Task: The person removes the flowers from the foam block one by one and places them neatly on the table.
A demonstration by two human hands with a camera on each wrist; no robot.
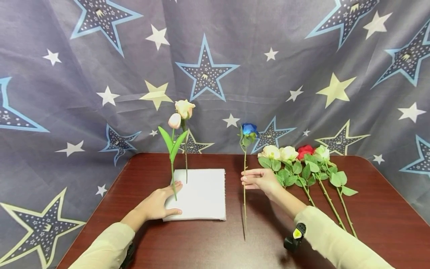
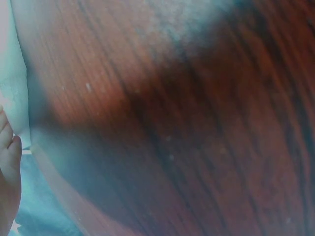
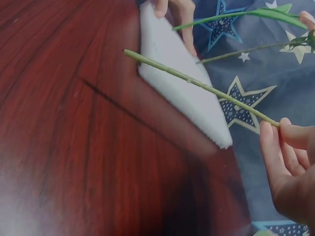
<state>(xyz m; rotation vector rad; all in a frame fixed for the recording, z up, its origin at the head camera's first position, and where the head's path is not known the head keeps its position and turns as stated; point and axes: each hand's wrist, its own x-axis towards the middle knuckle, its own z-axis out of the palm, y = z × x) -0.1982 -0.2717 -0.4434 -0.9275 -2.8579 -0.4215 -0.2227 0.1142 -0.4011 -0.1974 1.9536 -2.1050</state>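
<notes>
A blue rose (image 1: pixel 249 130) stands nearly upright in my right hand (image 1: pixel 260 180). Thumb and fingertips pinch its thorny stem (image 3: pixel 202 84) midway, and the lower end hangs free beside the white foam block (image 1: pixel 205 194). My left hand (image 1: pixel 157 203) rests on the left side of that block, fingers spread and straight. Two flowers rise from the block: a pale pink tulip (image 1: pixel 174 121) with broad green leaves, right by the left fingers, and a cream-pink rose (image 1: pixel 185 109) behind it. The left wrist view shows only part of the left hand at its edge.
Several roses lie on the right of the brown table (image 1: pixel 208 244), among them a red rose (image 1: pixel 305 151) and a white rose (image 1: pixel 270 152), their stems reaching toward the front. A grey curtain (image 1: pixel 248 89) with stars hangs behind the table.
</notes>
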